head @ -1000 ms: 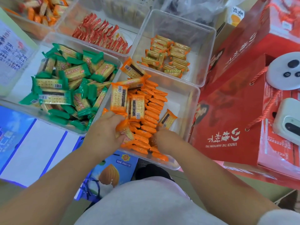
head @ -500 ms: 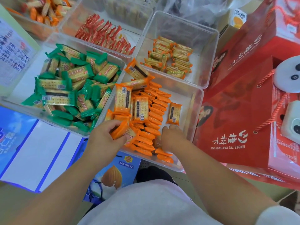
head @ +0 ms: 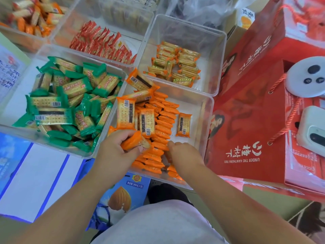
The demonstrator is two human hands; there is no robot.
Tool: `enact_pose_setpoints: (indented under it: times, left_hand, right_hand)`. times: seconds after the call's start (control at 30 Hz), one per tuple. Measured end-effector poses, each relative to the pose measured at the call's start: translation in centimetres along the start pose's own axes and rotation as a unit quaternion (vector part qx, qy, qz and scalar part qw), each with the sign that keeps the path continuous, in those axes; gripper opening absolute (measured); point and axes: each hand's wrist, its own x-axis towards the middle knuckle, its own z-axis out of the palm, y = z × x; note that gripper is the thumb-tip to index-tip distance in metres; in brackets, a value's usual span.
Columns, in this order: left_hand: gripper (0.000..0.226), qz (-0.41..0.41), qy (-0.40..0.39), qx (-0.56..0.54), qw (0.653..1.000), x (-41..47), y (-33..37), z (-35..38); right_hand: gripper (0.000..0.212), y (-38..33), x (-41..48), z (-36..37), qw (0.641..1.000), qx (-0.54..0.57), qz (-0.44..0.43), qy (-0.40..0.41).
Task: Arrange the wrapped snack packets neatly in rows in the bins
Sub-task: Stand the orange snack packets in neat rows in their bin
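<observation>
- While the left hand (head: 114, 152) grips orange packets (head: 131, 141) over the near bin (head: 205, 110), wedging them in carelessly could topple the upright row (head: 163, 127) beside it
- At that row the right hand (head: 184, 154) curls in; whether it pinches a packet I cannot tell, and a tug might scatter neighbours
- Up at the far rim a perched packet (head: 140, 81) may slide into another bin

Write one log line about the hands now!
left hand: grips orange packets | right hand: at packet row | green packets: jumbled
</observation>
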Motion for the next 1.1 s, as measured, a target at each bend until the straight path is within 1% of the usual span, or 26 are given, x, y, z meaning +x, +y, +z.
enact_pose_setpoints:
  times: [0.07,0.1,0.13,0.2,0.23,0.3,0.33,0.4,0.43,0.47,0.53,0.6,0.63,0.7,0.73,0.77,0.8,0.87,0.9,0.93,1.0,1.03,1.1]
  left_hand:
    - [0.034,0.003,-0.001,0.008,1.000,0.2,0.2,0.2]
    - [0.034,0.003,-0.002,0.011,1.000,0.3,0.2,0.3]
    - [0.035,0.001,-0.002,0.012,1.000,0.3,0.1,0.3]
    - [0.037,-0.004,-0.004,0.007,1.000,0.2,-0.1,0.3]
    - [0.037,-0.007,-0.005,0.003,1.000,0.1,-0.3,0.3]
    - [0.034,-0.009,-0.003,-0.002,1.000,-0.1,-0.7,0.4]
    - [0.032,-0.009,0.000,0.000,1.000,-0.2,-0.9,0.4]
    - [0.031,-0.008,0.005,0.002,1.000,-0.3,-1.1,0.5]
    - [0.031,-0.007,0.008,0.002,1.000,-0.4,-1.2,0.5]
    - [0.031,-0.005,0.012,0.001,1.000,-0.4,-1.2,0.4]
    - [0.032,-0.005,0.020,-0.004,1.000,-0.4,-1.3,0.3]
    - [0.032,-0.007,0.024,-0.012,1.000,-0.5,-1.4,0.1]
    - [0.033,-0.008,0.024,-0.016,1.000,-0.5,-1.5,0.1]
    - [0.033,-0.010,0.024,-0.021,0.999,-0.5,-1.5,0.0]
    - [0.033,-0.010,0.023,-0.021,0.999,-0.5,-1.5,0.0]
    - [0.033,-0.010,0.022,-0.019,1.000,-0.5,-1.5,0.0]
    - [0.032,-0.011,0.021,-0.014,1.000,-0.5,-1.5,0.0]
    - [0.030,-0.006,0.018,-0.003,1.000,-0.3,-1.4,0.1]
    - [0.031,-0.002,0.017,0.000,1.000,-0.1,-1.2,0.2]
    - [0.031,0.003,0.017,0.004,1.000,0.0,-1.1,0.2]
    - [0.034,0.006,0.016,0.013,1.000,0.5,-0.5,0.6]
    - [0.036,0.007,0.013,0.014,1.000,0.8,-0.2,0.8]
    - [0.035,0.020,-0.001,0.024,1.000,1.6,0.6,1.6]
  right_hand:
    - [0.045,0.1,-0.1,0.0,1.000,0.008,0.006,0.006]
    - [0.041,0.1,0.0,0.1,1.000,0.015,0.017,-0.002]
    - [0.032,0.1,0.1,0.0,0.999,0.027,0.029,-0.009]
    - [0.006,0.3,0.6,-0.3,0.998,0.035,0.044,-0.035]
    - [0.007,0.4,1.1,-0.5,0.997,0.040,0.037,-0.053]
    - [0.024,0.5,1.8,-1.1,0.992,0.053,0.023,-0.116]
    - [0.027,0.5,2.1,-1.4,0.987,0.054,0.019,-0.150]
    - [0.025,0.2,2.3,-1.7,0.979,0.058,0.028,-0.193]
    - [0.025,0.2,2.2,-1.5,0.976,0.079,0.045,-0.197]
    - [0.026,0.1,2.0,-1.4,0.974,0.108,0.059,-0.190]
    - [0.026,0.0,1.3,-1.2,0.976,0.156,0.064,-0.138]
    - [0.028,0.0,0.5,-0.8,0.987,0.130,0.038,-0.084]
    - [0.028,0.0,0.2,-0.7,0.992,0.098,0.029,-0.075]
    - [0.023,-0.2,-0.1,-0.7,0.994,0.050,0.023,-0.098]
    - [0.019,-0.3,-0.1,-0.8,0.991,0.051,0.028,-0.118]
    - [0.014,-0.3,0.0,-1.0,0.987,0.075,0.035,-0.141]
    - [0.015,-0.3,0.1,-1.3,0.977,0.123,0.044,-0.166]
    - [0.025,-0.5,0.2,-1.4,0.946,0.234,0.065,-0.214]
    - [0.027,-0.7,-0.1,-1.2,0.928,0.288,0.082,-0.221]
    - [0.026,-0.9,-0.4,-0.9,0.911,0.338,0.103,-0.212]
    - [0.027,-1.3,-1.3,0.0,0.883,0.413,0.152,-0.164]
    - [0.027,-1.4,-1.6,0.3,0.882,0.420,0.167,-0.133]
    - [0.025,-1.4,-1.9,0.7,0.898,0.398,0.168,-0.090]
